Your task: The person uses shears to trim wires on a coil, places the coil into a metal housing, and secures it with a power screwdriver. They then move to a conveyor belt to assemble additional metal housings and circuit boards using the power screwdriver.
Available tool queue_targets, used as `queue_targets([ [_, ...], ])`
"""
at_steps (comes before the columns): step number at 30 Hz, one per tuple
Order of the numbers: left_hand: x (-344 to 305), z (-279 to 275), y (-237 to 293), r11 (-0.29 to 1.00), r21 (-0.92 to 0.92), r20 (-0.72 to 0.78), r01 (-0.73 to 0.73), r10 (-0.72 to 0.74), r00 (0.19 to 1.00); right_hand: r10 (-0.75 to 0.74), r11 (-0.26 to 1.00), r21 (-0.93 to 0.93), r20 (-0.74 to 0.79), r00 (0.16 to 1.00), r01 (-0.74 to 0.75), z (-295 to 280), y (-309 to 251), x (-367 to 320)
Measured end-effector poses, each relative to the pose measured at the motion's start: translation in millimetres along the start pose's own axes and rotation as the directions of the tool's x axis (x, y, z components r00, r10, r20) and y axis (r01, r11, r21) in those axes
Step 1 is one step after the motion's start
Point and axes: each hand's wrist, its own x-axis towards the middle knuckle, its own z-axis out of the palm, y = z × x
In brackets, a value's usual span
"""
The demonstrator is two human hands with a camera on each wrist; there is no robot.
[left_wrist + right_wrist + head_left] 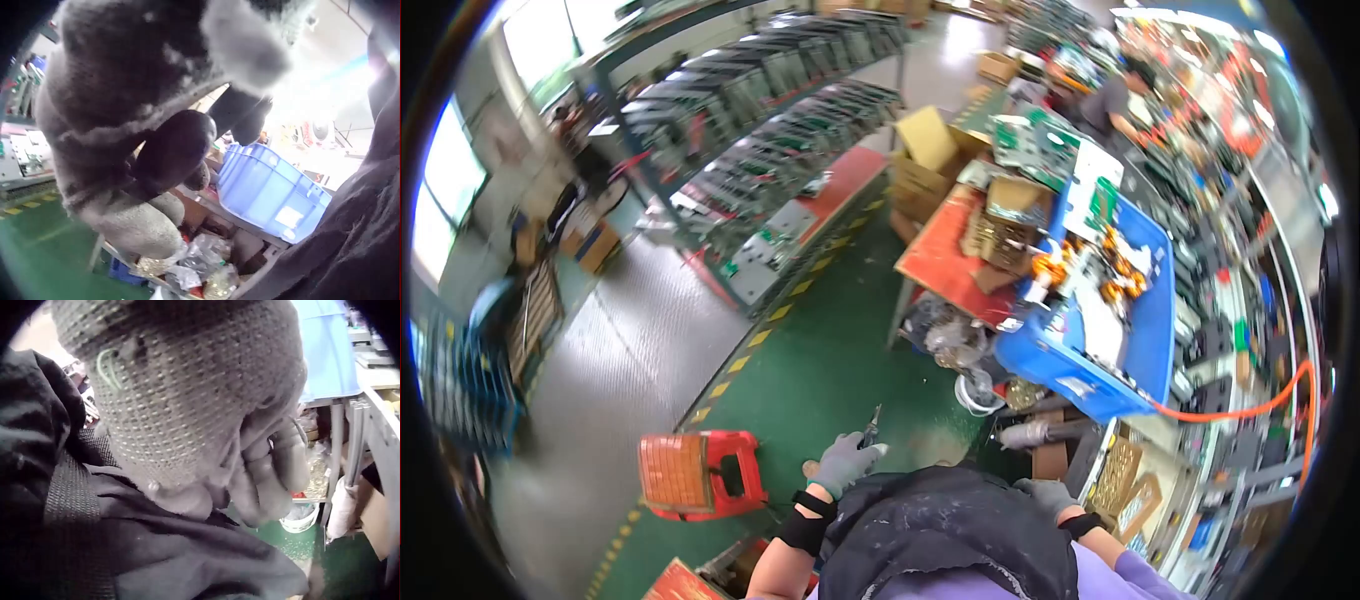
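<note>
My gloved left hand (850, 464) holds black-handled pliers (870, 434), and their narrow tip points forward over the green floor. In the left wrist view, the glove's fingers wrap round the dark handles (178, 147). My gloved right hand (1048, 494) is low at my side, beside the black cloth (945, 520) worn over my front. Seen from the right wrist, its fingers (275, 469) hang loosely curled with nothing visible in them. The thumb lies against the black cloth, close to a webbing strap (74, 494).
A blue bin (1060, 375) of parts stands ahead right, by a red-topped table (940, 250) with cardboard boxes. A red stool (700, 475) is at left. Racks (750, 110) of metal parts stand beyond the yellow-striped line. Another person (1110, 105) works at the far right bench.
</note>
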Motion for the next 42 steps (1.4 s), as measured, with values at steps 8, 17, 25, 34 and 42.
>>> queue_targets([
  [8,121.6,40.7,111.8,0.963,0.246,-0.033,-0.113,0.125,0.992,0.101,0.948,0.315,-0.444,0.890,0.050,22.8,74.0,-39.0],
  [17,306.5,12.9,252.3,0.833,0.541,-0.248,-0.114,0.288,0.925,0.118,0.958,0.260,-0.740,0.663,0.119,-129.1,22.0,22.7],
  [25,361.9,18.3,286.2,0.787,0.583,-0.091,-0.204,0.312,0.946,0.280,0.935,0.352,-0.793,0.540,0.032,-211.4,-16.2,73.8],
  [34,248.5,18.3,352.3,0.861,-0.312,0.525,-0.401,0.508,0.683,0.395,0.895,0.446,-0.767,0.505,-0.022,-217.9,-34.2,87.1],
  [42,260.0,35.0,372.3,0.912,-0.335,0.753,-0.236,0.410,0.515,0.597,0.764,0.639,-0.646,0.476,-0.089,-144.3,-55.7,53.1],
])
